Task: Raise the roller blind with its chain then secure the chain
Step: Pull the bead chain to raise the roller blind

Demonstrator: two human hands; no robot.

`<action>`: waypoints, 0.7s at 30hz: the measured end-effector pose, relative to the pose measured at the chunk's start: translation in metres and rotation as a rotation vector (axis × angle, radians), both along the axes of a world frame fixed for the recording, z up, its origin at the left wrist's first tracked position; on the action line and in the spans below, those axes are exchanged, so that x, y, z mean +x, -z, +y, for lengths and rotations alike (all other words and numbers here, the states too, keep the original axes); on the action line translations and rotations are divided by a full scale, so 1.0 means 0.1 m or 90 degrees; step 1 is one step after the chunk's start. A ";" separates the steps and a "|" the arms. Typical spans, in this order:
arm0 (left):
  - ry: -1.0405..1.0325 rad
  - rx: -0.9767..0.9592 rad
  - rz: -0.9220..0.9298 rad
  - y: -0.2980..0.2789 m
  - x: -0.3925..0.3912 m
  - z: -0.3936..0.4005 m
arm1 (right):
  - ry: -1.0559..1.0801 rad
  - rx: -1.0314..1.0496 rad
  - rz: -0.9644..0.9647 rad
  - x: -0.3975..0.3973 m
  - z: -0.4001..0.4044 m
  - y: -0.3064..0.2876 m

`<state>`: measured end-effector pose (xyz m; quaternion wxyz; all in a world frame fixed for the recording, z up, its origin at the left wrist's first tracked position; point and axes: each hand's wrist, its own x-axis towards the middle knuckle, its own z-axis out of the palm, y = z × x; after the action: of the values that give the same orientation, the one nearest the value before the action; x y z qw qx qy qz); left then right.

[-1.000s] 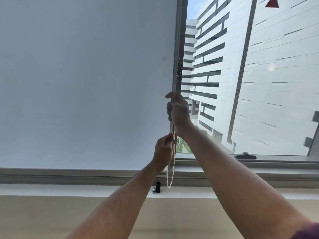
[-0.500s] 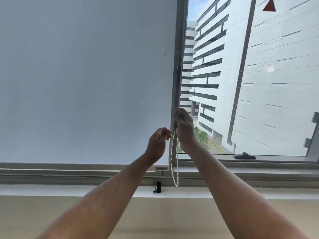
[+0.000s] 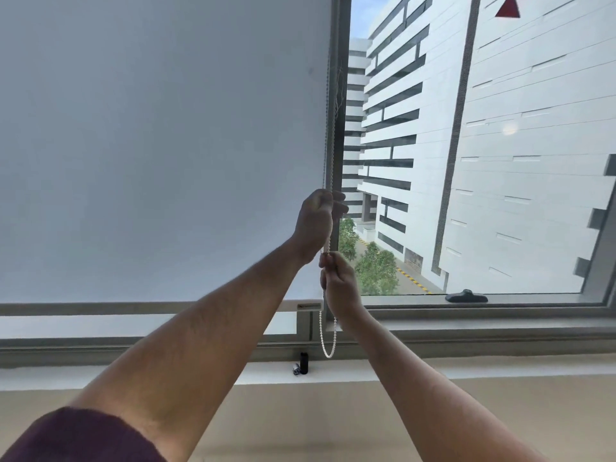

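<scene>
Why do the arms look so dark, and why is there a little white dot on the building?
Head view: bright daylight behind leaves the left hand, right hand and both arms in shadow; the white dot is probably glare on the window glass; the wide lens makes the building lean.

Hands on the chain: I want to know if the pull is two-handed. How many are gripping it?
2. The left hand grips the chain higher up, beside the blind edge; the right hand grips it just below.
</scene>
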<state>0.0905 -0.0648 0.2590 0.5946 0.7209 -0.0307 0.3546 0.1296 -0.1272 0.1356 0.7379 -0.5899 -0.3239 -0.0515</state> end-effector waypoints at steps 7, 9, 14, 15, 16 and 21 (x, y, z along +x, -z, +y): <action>0.009 -0.014 -0.007 0.25 0.08 -0.12 | -0.004 -0.055 0.001 0.09 -0.10 0.36; -0.005 -0.021 -0.012 0.36 0.08 -0.13 | -0.004 -0.100 -0.001 0.13 -0.16 0.43; -0.043 -0.018 -0.003 0.62 0.06 -0.16 | -0.072 -0.131 0.074 0.23 -0.31 0.44; -0.042 -0.019 0.002 0.66 0.06 -0.17 | -0.074 -0.107 0.093 0.26 -0.33 0.39; -0.042 -0.018 0.006 0.70 0.07 -0.18 | -0.070 -0.082 0.110 0.29 -0.34 0.32; -0.047 -0.033 0.029 0.86 0.11 -0.21 | -0.061 0.017 0.117 0.33 -0.33 -0.23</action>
<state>0.1015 -0.0853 0.1727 0.6005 0.7137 0.0187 0.3601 0.1623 -0.1606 0.1581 0.7741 -0.5659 -0.2818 0.0338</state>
